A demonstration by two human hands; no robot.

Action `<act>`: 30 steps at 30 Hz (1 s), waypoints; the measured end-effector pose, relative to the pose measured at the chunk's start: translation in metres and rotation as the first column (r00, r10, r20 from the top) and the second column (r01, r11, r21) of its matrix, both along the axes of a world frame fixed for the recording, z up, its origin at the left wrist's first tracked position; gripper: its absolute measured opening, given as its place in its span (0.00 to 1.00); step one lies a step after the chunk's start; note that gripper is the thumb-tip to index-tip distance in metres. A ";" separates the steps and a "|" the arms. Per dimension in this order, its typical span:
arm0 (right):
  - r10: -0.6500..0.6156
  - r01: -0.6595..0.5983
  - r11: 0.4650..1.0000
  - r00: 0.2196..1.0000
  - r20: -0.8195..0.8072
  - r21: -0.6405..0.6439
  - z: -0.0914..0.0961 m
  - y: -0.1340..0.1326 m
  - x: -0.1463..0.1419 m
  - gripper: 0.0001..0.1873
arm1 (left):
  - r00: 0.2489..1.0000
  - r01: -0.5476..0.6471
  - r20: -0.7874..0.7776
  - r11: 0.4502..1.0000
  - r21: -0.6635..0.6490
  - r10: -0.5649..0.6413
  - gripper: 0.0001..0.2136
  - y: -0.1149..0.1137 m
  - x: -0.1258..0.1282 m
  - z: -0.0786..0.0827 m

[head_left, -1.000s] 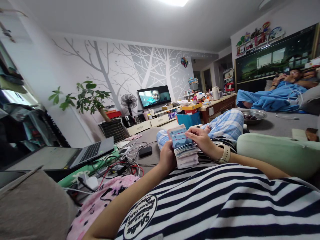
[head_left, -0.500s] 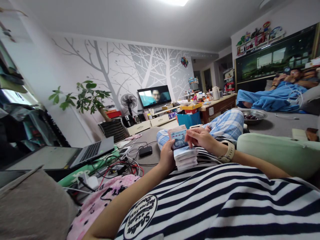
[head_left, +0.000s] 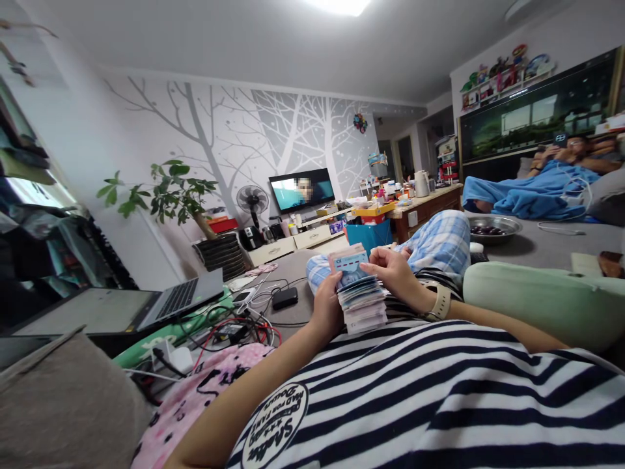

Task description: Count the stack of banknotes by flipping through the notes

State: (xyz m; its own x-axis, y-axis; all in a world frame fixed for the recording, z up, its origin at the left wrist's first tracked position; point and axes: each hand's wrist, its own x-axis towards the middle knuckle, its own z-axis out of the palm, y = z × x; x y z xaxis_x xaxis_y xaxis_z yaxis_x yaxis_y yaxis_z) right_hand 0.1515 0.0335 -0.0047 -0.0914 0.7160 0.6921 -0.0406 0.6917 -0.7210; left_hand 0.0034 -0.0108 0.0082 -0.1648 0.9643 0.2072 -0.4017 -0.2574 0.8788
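A thick bundle of banknotes (head_left: 362, 306) is in my left hand (head_left: 328, 301), which grips it at its left side with the thumb on the front. The upper notes stand upright with a blue-toned face showing; the lower part folds down toward my striped shirt in fanned layers. My right hand (head_left: 396, 270), wearing a pale watch, is at the upper right edge of the bundle. Its thumb tip meets the edge of the front banknote (head_left: 352, 264) and its other fingers are curled. The fingers of my left hand behind the bundle are hidden.
To the left lie a laptop (head_left: 185, 296), tangled cables and a black box (head_left: 284, 298). A green cushion (head_left: 541, 296) and a metal bowl (head_left: 495, 228) of dark round items are on the right. Another person lies under a blue blanket (head_left: 532, 192) farther back.
My right hand has shifted slightly right, from in front of the notes to their edge. More layers show fanned in the folded part. My left hand keeps its grip.
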 end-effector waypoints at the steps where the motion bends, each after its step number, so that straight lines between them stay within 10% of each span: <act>1: -0.010 0.010 1.000 1.000 -0.008 0.000 -0.001 0.001 0.000 0.18 | 1.000 -0.005 0.001 1.000 -0.002 0.005 0.03 -0.002 0.001 0.002; 30: -0.147 0.144 0.978 0.989 0.007 0.151 -0.005 -0.010 0.002 0.11 | 0.997 -0.078 -0.011 0.996 -0.050 0.077 0.05 0.004 0.005 -0.003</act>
State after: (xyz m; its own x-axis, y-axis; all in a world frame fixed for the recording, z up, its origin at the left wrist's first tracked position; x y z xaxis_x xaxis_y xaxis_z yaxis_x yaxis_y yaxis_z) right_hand 0.1537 0.0239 -0.0093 -0.0075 0.6109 0.7917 0.0807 0.7895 -0.6085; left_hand 0.0089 -0.0065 0.0057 -0.2380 0.9579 0.1604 -0.3744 -0.2428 0.8949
